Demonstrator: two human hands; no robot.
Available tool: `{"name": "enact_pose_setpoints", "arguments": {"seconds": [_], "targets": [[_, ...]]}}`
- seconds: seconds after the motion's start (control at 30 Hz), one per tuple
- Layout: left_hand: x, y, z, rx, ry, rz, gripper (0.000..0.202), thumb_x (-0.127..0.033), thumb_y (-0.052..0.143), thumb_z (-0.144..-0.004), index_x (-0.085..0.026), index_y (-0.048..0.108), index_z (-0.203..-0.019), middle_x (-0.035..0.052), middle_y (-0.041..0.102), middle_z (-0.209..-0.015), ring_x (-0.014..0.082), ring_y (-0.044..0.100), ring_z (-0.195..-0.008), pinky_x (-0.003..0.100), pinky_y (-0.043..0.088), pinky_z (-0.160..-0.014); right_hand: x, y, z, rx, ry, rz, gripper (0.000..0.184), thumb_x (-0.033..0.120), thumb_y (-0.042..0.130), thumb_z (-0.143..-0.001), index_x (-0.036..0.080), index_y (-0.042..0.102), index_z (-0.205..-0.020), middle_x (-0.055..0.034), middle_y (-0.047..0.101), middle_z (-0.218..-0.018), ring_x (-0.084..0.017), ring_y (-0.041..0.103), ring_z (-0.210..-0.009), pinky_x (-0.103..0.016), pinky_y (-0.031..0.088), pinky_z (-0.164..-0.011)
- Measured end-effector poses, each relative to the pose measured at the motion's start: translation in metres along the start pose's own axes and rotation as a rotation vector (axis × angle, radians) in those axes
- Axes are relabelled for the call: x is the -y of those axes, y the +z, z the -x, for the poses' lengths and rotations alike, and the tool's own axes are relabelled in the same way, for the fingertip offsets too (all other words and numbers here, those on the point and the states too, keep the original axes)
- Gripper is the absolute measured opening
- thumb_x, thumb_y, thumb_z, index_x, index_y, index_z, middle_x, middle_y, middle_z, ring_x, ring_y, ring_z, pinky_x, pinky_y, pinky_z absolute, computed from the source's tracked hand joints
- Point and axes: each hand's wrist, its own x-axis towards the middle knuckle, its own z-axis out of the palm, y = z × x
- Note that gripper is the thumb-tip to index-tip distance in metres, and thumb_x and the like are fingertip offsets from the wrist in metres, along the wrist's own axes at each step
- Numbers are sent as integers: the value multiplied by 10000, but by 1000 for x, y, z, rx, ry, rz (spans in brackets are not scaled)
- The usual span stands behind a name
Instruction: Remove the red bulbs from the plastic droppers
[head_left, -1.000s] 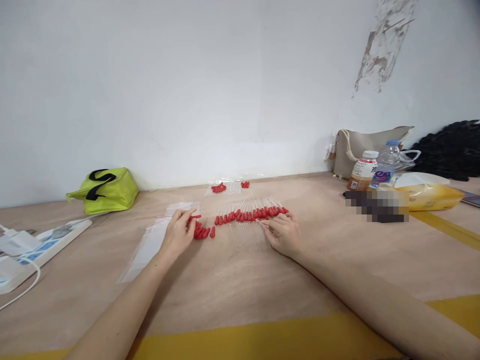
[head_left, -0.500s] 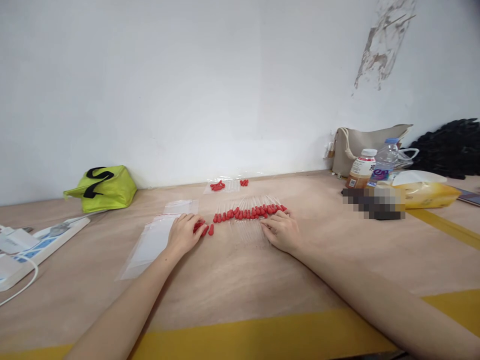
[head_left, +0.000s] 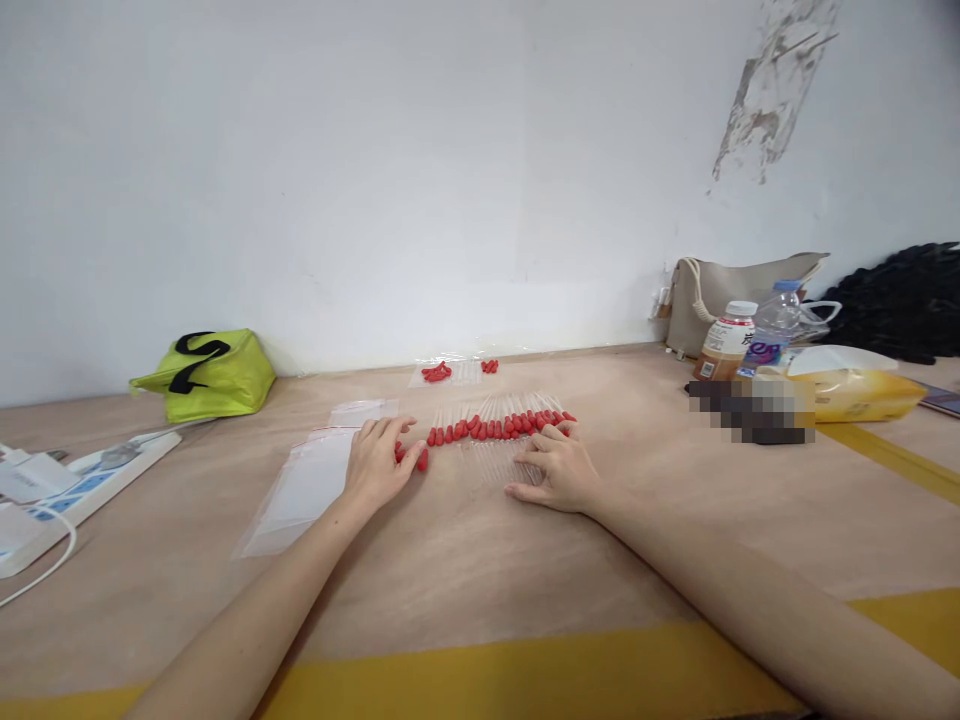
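Note:
Several droppers with red rubber bulbs (head_left: 491,430) lie in a row mid-table, their clear tubes pointing toward the wall. Nearer me lies a layer of loose clear tubes (head_left: 484,463). My right hand (head_left: 559,468) rests over the right end of these tubes, thumb and fingers apart, with fingertips close to the red bulbs. On the left, my left hand (head_left: 377,462) is spread over a few loose red bulbs (head_left: 422,460), its thumb beside them. The hand partly hides these bulbs. Under and beside it lie flat clear plastic bags (head_left: 296,500).
Bagged red bulbs and tubes (head_left: 437,372) lie near the wall. A lime-green pouch (head_left: 221,375) and a power strip (head_left: 97,490) are at left. At right stand a drink bottle (head_left: 724,345), a water bottle (head_left: 776,320), a beige bag (head_left: 739,280) and a yellow tissue pack (head_left: 862,395).
My right thumb and fingers have spread apart, the thumb moving toward me over the tubes. My left hand has shifted slightly right, and its fingers have opened over the loose bulbs.

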Motion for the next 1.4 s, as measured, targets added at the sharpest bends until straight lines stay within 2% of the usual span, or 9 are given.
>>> {"name": "enact_pose_setpoints", "arguments": {"seconds": [0.17,0.33,0.6,0.7,0.8,0.9,1.07,1.23,1.4], "targets": [[-11,8,-22,147,43,-10,143,-358,540,-758,-235,611,-776,32,584,-886,230,480,-891,370,352,-774,2,-2,-1,48,-35,37,425,609,543,-678,228,681,-809,-33,594,-723,-165,449,-751,-377,244,-798],[-24,30,-45,227,50,-48,234,-449,560,-725,-223,604,-765,53,572,-874,251,469,-925,393,328,-783,2,-2,-1,66,-24,46,452,624,529,-679,224,673,-832,-38,593,-723,-175,448,-760,-375,248,-785],[-29,47,-58,335,-11,-72,297,-469,551,-713,-196,620,-620,77,561,-852,278,461,-932,434,314,-789,0,2,-1,-97,114,-16,260,415,505,-803,215,663,-752,-24,608,-689,-147,464,-734,-334,245,-773],[-29,45,-56,282,-60,-65,297,-437,526,-742,-191,619,-602,83,560,-845,285,454,-935,442,315,-788,-2,2,0,-157,174,-4,236,354,500,-818,214,656,-711,-16,600,-659,-140,472,-712,-330,251,-783],[-30,35,-46,140,-85,-42,272,-402,508,-770,-186,607,-638,81,559,-856,279,449,-925,427,327,-764,-4,3,0,-202,224,23,222,329,479,-831,215,654,-755,-26,599,-718,-147,498,-748,-325,273,-786],[-32,22,-29,25,15,16,211,-370,506,-795,-192,598,-731,65,560,-885,245,455,-912,386,335,-746,-5,2,0,-234,247,49,235,348,489,-814,206,618,-951,-64,574,-913,-179,513,-868,-322,315,-792],[-43,16,1,-4,167,96,166,-350,511,-811,-211,602,-803,47,579,-939,210,475,-898,360,319,-756,-4,-1,-2,-206,140,72,510,500,536,-755,212,498,-1174,-103,522,-1108,-234,467,-1004,-393,278,-885],[-54,28,16,-33,241,134,156,-338,516,-815,-210,599,-784,36,617,-898,200,499,-884,370,287,-774,-6,1,-1,-105,-46,19,293,442,497,-817,266,599,-1028,-33,649,-918,-193,503,-946,-425,181,-933],[-57,29,17,-87,256,149,145,-333,517,-817,-220,604,-790,28,631,-881,191,519,-884,387,258,-819,-7,5,-2,-57,-150,-42,232,384,474,-847,258,634,-957,-9,671,-783,-148,523,-825,-393,215,-918]]}}
